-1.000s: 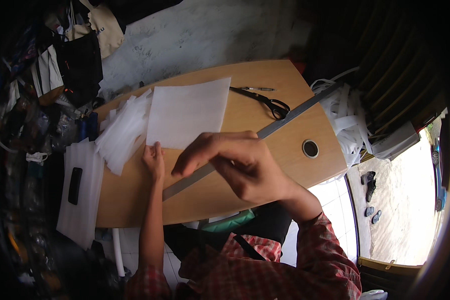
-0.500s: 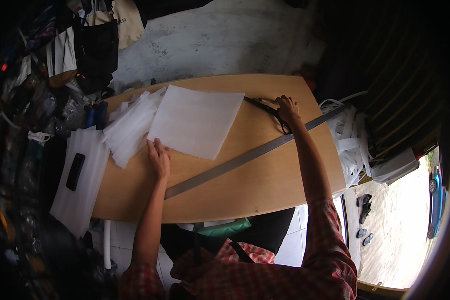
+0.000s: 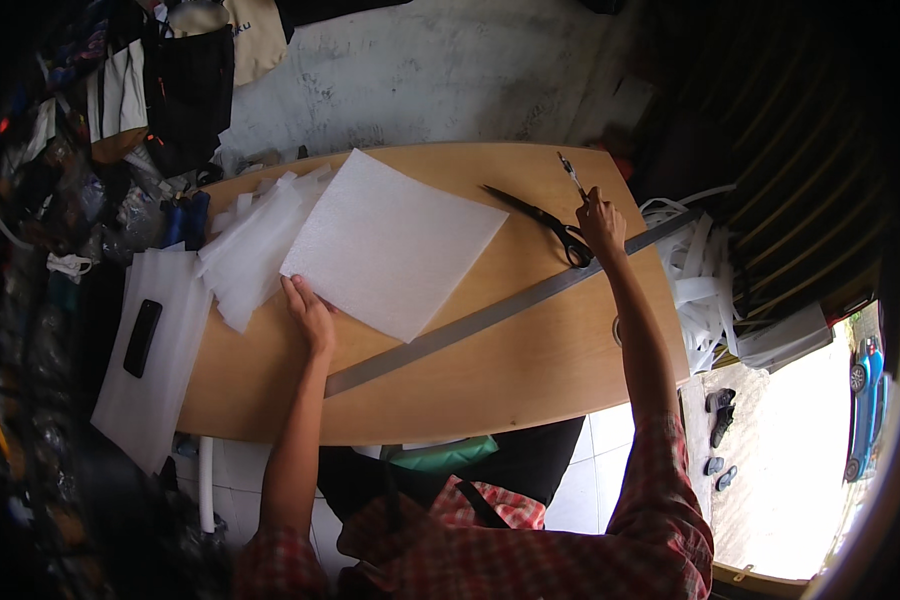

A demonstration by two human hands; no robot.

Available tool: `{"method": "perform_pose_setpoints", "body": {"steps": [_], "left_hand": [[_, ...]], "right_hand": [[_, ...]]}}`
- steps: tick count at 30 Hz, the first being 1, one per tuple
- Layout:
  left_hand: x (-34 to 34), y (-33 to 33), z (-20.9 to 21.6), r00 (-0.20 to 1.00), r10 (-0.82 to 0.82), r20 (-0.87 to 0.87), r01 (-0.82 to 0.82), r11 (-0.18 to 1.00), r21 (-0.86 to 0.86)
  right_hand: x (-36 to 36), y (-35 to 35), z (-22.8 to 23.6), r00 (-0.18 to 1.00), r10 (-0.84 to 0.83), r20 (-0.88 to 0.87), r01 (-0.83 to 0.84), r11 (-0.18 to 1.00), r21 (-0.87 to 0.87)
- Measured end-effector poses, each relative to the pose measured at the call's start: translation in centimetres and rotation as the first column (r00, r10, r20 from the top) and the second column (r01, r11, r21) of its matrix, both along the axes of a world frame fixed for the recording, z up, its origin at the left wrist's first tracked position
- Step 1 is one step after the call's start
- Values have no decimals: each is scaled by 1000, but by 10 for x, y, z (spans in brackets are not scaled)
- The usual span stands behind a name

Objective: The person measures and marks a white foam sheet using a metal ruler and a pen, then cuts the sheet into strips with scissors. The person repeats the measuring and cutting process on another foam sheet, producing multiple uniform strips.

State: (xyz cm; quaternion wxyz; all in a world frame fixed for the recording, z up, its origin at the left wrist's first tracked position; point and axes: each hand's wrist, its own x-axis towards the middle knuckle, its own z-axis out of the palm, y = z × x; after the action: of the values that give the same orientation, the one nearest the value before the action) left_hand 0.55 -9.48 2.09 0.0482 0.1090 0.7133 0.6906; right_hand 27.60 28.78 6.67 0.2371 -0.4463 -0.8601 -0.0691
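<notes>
My left hand (image 3: 311,316) pinches the left corner of a square white foam sheet (image 3: 395,245), thumb and fingers closed on its edge. The sheet is turned cornerwise to me over the table. At the right, my right hand (image 3: 602,224) is closed around a slim pen (image 3: 572,175), whose tip points up and away from me. Black-handled scissors (image 3: 547,219) lie on the tabletop between the sheet and my right hand. A long metal ruler (image 3: 490,320) runs diagonally across the table, below the sheet and passing under my right forearm.
White foam strips (image 3: 255,250) are piled left of the sheet. A black phone (image 3: 143,338) rests on more foam pieces (image 3: 165,400) at the wooden table's (image 3: 510,385) left end. Loose white strips (image 3: 700,280) hang in a tangle past the right edge.
The foam sheet has turned clockwise, its right corner swinging toward me. My right hand has lifted the pen away from beside the scissors and moved slightly right and nearer.
</notes>
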Motion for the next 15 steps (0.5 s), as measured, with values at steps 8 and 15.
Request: {"method": "perform_pose_setpoints", "body": {"steps": [8, 15], "left_hand": [[-14, -3, -21, 998, 69, -12, -69, 996, 49], [-6, -2, -14, 994, 83, 68, -83, 997, -3]], "right_hand": [[30, -18, -13, 915, 189, -357, -226, 972, -63], [20, -28, -31, 947, 185, -263, -229, 962, -148]]}}
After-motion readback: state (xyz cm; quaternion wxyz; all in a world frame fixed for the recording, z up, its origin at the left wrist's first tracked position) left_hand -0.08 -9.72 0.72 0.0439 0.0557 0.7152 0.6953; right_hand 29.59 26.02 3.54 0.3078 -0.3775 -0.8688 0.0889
